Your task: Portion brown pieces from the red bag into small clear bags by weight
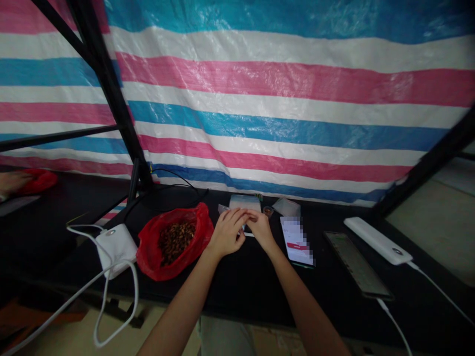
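Observation:
In the head view, my left hand (227, 231) and my right hand (261, 229) meet over the black table (256, 282), fingertips together. The fingers of both are bent inward and closed around something small, mostly hidden behind them; a little pale blue and white shows between the hands. Just beyond them lie a flat, whitish translucent packet (245, 201) and a small round cup (267, 211) with brown bits in it. To the left of my left hand sits an open red plastic bag (203, 225) of small brown pieces, perhaps seeds or dried insects.
A lit phone (295, 240) lies right of my hands. Farther right are a dark phone (356, 264) and a white power bank (378, 241), both cabled. Clear plastic (287, 206) lies behind. At left are a white box (117, 247) with looping cable and another person's hand (13, 184).

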The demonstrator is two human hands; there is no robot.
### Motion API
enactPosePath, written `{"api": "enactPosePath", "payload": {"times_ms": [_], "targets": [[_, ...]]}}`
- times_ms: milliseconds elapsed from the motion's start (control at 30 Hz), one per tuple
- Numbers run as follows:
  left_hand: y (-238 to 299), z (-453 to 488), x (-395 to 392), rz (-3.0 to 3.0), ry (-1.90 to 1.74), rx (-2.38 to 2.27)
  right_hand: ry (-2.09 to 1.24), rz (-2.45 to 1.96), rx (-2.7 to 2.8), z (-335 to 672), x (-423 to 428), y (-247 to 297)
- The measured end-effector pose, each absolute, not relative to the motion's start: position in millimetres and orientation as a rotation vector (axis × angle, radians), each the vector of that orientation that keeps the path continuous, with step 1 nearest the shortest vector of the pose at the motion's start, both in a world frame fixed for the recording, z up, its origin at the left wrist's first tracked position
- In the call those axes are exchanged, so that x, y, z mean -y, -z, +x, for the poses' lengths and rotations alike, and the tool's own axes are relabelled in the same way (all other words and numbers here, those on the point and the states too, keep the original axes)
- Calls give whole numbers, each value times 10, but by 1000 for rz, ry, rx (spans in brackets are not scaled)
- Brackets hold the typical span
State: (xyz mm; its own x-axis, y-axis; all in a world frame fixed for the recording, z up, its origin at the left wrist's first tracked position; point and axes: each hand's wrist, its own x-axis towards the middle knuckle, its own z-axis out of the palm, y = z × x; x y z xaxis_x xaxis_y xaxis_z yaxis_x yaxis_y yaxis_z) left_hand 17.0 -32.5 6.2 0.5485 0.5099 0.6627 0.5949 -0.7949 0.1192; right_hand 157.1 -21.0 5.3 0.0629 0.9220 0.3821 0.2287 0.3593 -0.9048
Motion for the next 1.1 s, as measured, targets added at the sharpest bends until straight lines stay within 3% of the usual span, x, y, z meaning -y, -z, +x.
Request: {"api": "enactPosePath", "payload": {"times_ms": [133, 667, 1100], "targets": [[-53, 157, 290, -2591, 1096, 1147, -800, -1092, 1465, 1574, 203, -53], [0, 109, 225, -2667, 1289, 1150, -875, -1037, 1497, 1641, 186, -48], [-3, 106, 249, -2513, 1321, 1261, -532, -1308, 1648, 1668, 256, -99]]}}
